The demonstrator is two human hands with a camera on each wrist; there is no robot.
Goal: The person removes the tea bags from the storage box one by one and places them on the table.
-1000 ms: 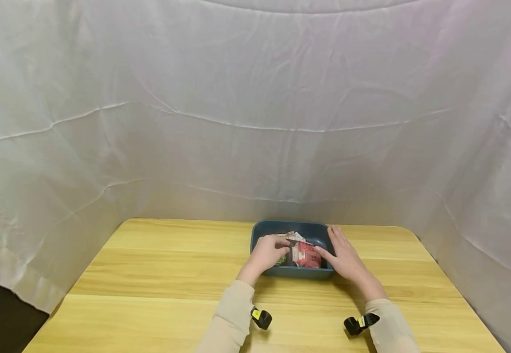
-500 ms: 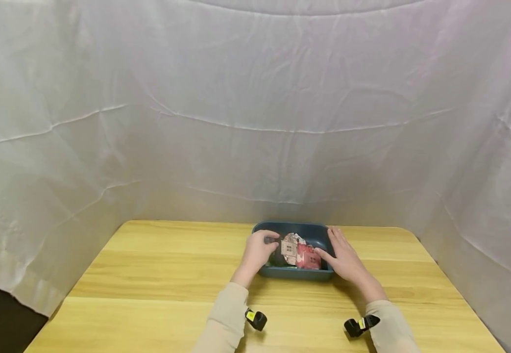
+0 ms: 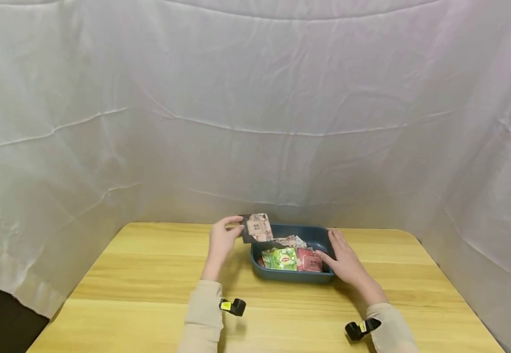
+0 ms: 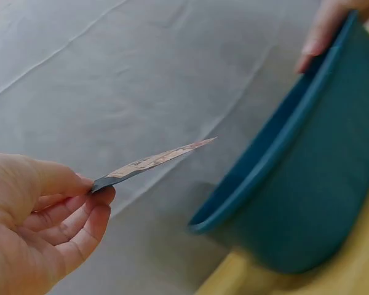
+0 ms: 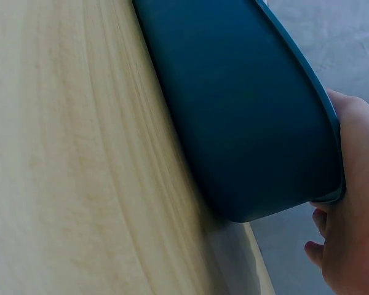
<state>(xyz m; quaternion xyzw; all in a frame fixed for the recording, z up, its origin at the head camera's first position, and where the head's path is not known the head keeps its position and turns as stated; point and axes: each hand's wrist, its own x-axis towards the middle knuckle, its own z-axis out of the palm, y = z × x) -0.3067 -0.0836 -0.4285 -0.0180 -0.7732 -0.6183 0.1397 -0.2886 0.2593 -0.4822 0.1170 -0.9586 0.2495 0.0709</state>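
Observation:
My left hand point(image 3: 222, 241) pinches a flat tea bag sachet point(image 3: 258, 227), black with a pinkish printed face, by its left edge. It is up beside the left end of a dark blue plastic bin point(image 3: 292, 277). Seen edge-on in the left wrist view, the sachet point(image 4: 150, 163) sits between thumb and fingers, apart from the bin. My right hand point(image 3: 347, 259) holds the bin's right end, thumb over the rim and fingers along the outside. Inside lie a green Lipton tea bag point(image 3: 284, 259), a red sachet point(image 3: 309, 261) and a pale patterned packet point(image 3: 294, 241).
The bin stands near the back edge of a light wooden table point(image 3: 149, 284). Grey-white cloth point(image 3: 255, 113) hangs behind the table and on both sides. Each wrist wears a small black camera point(image 3: 236, 307).
My left hand has lifted the black and pinkish sachet out of the bin and moved left with it, uncovering the green tea bag. The right hand stays at the bin's right end.

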